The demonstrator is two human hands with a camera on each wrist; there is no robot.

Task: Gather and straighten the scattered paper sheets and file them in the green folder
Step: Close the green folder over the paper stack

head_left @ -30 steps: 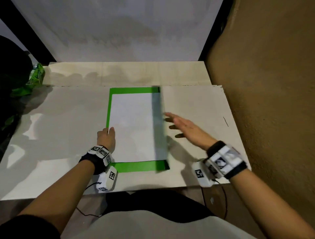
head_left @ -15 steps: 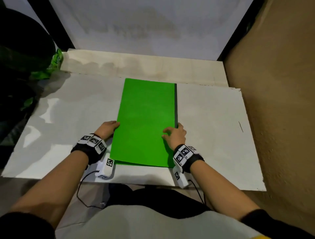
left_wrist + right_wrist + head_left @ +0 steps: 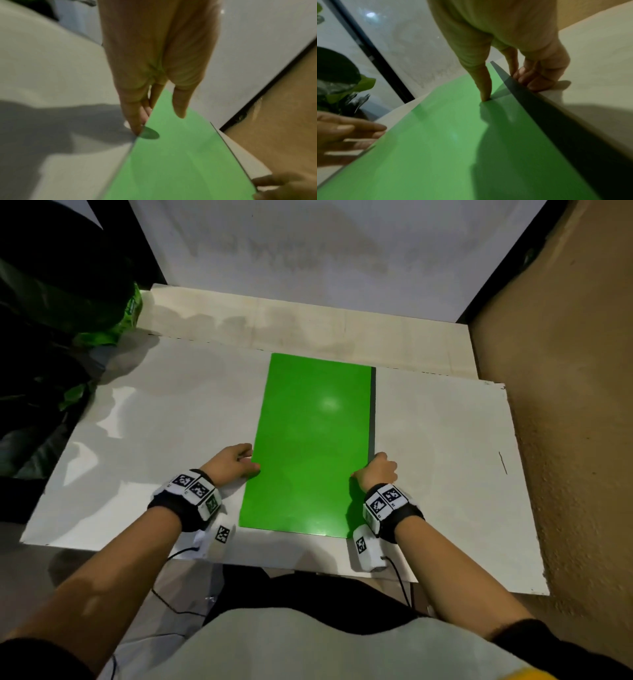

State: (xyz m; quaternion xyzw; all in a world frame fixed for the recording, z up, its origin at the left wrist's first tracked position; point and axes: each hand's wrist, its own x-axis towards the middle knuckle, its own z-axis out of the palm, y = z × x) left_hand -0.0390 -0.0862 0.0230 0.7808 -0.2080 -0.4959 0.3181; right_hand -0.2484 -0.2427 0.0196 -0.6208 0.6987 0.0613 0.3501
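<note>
A glossy white bench fills the middle of the scene, its surface catching soft reflections of overhead light. Behind it runs a pale wooden ledge, and beyond that stands a white wall panel framed by dark vertical strips. A rough tan wall closes the right side. Green plant leaves sit in shadow at the far left.

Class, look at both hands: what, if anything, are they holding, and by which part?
Both grip the closed green folder: the left hand pinches its left long edge, the right hand its dark spine edge, thumb on the cover.
</note>
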